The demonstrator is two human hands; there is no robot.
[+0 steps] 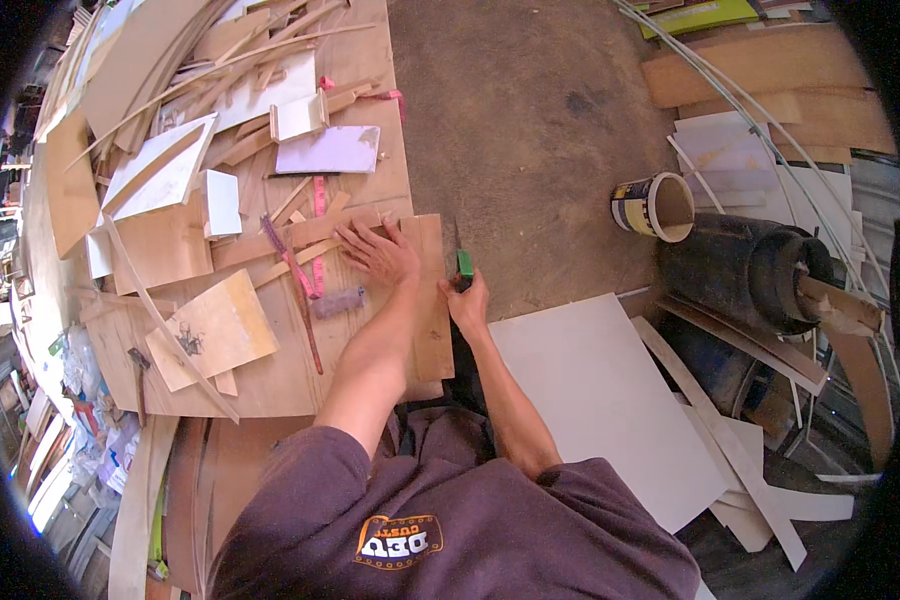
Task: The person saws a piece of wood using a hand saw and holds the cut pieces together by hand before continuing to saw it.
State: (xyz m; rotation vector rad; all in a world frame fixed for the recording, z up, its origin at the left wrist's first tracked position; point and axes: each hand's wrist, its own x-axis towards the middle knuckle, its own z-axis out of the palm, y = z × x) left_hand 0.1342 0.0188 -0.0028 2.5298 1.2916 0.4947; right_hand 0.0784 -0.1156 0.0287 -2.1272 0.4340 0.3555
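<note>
My left hand lies with its fingers spread on a thin wooden board along the right edge of the workbench. Just past that edge, my right hand is closed around a small green and black tool; its exact kind is hard to make out. The tool points away from me and sits beside the board's edge. Left of my left hand, a pink measuring tape trails over wood strips, near a small greyish roll-shaped piece.
Offcuts and a white-faced panel crowd the bench's far side. A hammer-like tool lies at its left. To the right are a white sheet leaning low, a bucket on its side, a black drum and long strips.
</note>
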